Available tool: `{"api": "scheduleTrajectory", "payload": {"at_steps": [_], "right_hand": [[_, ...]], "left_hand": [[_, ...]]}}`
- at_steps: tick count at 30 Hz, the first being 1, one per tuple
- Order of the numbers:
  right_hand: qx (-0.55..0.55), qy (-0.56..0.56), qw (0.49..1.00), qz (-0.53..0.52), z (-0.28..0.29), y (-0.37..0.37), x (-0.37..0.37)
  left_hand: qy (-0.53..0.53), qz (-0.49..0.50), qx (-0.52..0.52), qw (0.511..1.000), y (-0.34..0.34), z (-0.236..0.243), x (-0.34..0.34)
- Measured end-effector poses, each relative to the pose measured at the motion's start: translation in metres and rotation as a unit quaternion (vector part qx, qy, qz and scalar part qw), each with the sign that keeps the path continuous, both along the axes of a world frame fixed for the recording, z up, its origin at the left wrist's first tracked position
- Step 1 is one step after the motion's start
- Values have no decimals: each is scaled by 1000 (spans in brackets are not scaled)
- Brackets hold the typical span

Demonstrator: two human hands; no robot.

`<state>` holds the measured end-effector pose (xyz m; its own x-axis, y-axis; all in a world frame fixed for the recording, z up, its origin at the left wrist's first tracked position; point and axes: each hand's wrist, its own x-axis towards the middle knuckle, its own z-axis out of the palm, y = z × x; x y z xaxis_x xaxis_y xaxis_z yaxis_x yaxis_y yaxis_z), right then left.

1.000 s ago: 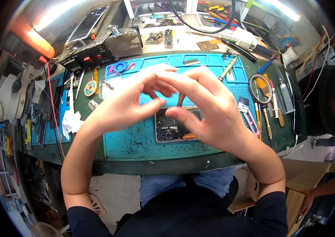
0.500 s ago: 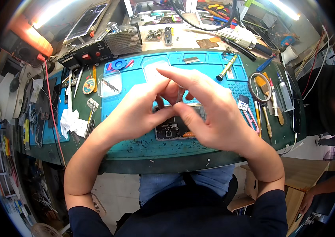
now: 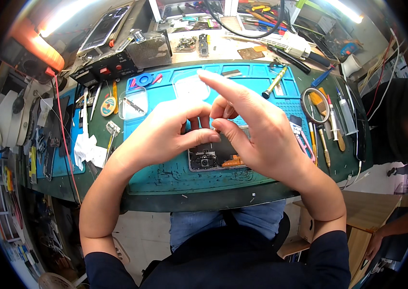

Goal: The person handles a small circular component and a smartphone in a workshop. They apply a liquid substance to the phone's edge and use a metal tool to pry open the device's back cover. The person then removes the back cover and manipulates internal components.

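Over the blue work mat (image 3: 184, 180), an opened phone (image 3: 223, 151) lies with its dark inside, a camera module and an orange flex part showing. Just above it, my left hand (image 3: 168, 132) is closed, thumb and fingers pinched near a tiny part whose kind I cannot make out. My right hand (image 3: 262, 127) meets it there, thumb against bent fingers and index finger stretched out. Both hands cover the phone's upper edge. A clear plastic tray (image 3: 184, 87) sits beyond my fingers, and a second clear box (image 3: 134, 103) with small metal parts is to the left.
A green-handled screwdriver (image 3: 274, 83) rests on the mat's far right. Tape roll (image 3: 315, 105), brushes and syringes (image 3: 346, 113) line the right side. Behind stands a black power unit (image 3: 110, 70). A solder spool (image 3: 108, 106) and white tissue (image 3: 88, 149) lie left. Another person's hand (image 3: 373, 246) shows at lower right.
My fingertips have shifted slightly, and my right index finger is lifted away from the others. More of the phone's camera and orange part shows below my hands.
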<state>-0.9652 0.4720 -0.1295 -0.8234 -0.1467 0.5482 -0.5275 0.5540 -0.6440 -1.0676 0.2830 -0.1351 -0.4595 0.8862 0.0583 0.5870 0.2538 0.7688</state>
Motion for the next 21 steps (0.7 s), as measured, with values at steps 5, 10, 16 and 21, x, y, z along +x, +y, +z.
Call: {"api": "scheduleTrajectory", "payload": {"at_steps": [5, 10, 16, 21], "right_hand": [[-1, 39, 999, -14, 2, 3, 1], [0, 9, 1000, -13, 1, 4, 3], [-1, -9, 999, 51, -1, 2, 7], [5, -9, 998, 59, -3, 0, 8]], "left_hand": [[85, -32, 52, 995, 2, -11, 0], [86, -54, 78, 992, -2, -11, -2], [-5, -86, 58, 995, -9, -4, -2], [-20, -102, 42, 994, -7, -6, -3]]}}
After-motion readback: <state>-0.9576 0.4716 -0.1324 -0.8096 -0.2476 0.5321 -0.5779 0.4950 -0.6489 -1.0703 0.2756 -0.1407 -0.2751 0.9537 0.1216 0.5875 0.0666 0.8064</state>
